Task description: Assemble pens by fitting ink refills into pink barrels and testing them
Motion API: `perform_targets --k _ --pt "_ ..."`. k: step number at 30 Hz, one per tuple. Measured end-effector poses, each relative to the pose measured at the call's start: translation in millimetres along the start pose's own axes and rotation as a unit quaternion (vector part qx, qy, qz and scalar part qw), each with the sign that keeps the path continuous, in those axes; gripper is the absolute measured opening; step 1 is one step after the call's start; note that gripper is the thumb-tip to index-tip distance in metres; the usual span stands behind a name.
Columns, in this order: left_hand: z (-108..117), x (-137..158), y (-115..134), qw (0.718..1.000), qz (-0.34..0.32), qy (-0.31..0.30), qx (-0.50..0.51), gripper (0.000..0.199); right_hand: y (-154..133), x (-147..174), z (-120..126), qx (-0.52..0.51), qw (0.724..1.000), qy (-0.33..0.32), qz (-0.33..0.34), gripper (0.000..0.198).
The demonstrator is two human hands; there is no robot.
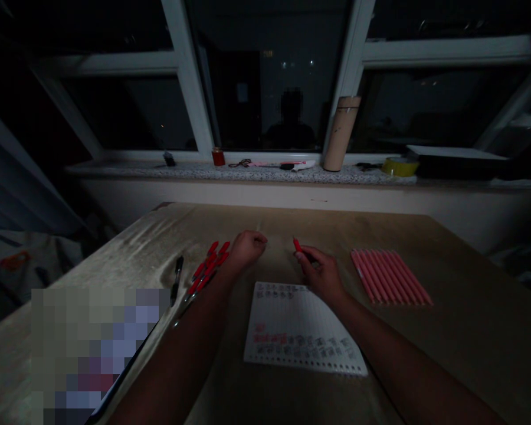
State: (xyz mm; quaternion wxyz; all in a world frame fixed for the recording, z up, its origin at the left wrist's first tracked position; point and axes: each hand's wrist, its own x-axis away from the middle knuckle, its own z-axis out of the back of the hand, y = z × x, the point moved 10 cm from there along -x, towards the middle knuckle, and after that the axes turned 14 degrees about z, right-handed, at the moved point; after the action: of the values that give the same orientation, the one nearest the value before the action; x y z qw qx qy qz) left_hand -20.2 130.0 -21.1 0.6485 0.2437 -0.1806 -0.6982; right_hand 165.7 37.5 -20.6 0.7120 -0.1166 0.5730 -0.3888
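My right hand grips a red pen, its tip pointing up and away, just beyond the top edge of a lined notepad page. Black and red handwriting covers parts of that page. To its left, my left hand is closed with the fingers pressed together over the table; whatever it may hold is too small to make out. Beside my left forearm lie several red pens or pen parts, partly hidden by the arm. Right of my right hand, several pink pens lie in a neat row.
A black pen lies at the left, near a blurred-out object. On the windowsill stand a small red jar, a white cutter, a tan cylinder and a yellow tape roll.
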Motion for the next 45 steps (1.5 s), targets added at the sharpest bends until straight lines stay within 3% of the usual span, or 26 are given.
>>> perform_targets --k 4,12,18,31,37,41,45 --pt "-9.1 8.5 9.1 0.996 -0.059 0.040 -0.058 0.019 -0.9 -0.2 0.5 0.003 1.000 0.001 0.009 0.026" --pt "-24.4 8.9 0.9 0.992 -0.052 0.029 -0.107 0.023 -2.5 -1.2 1.1 0.004 1.000 -0.001 0.006 0.027" --pt "-22.9 3.7 -6.3 0.993 -0.028 0.014 -0.114 0.035 -2.8 -1.4 0.1 0.005 1.000 -0.004 0.010 0.026" --pt "-20.6 5.1 -2.2 0.995 -0.029 0.015 -0.095 0.034 -5.3 -1.9 0.1 0.007 1.000 -0.012 0.008 0.027" --pt "13.0 13.2 30.4 0.998 -0.052 0.038 0.005 0.025 -2.7 -1.5 0.4 0.002 1.000 -0.003 0.002 0.028" --pt "22.9 24.6 61.1 0.980 -0.094 -0.029 0.171 0.026 -4.7 -1.6 -0.2 -0.004 1.000 -0.006 0.007 0.029" --pt "18.3 33.4 76.1 0.965 -0.109 -0.077 0.225 0.027 -4.0 -1.1 -0.2 -0.004 1.000 -0.007 0.006 0.029"
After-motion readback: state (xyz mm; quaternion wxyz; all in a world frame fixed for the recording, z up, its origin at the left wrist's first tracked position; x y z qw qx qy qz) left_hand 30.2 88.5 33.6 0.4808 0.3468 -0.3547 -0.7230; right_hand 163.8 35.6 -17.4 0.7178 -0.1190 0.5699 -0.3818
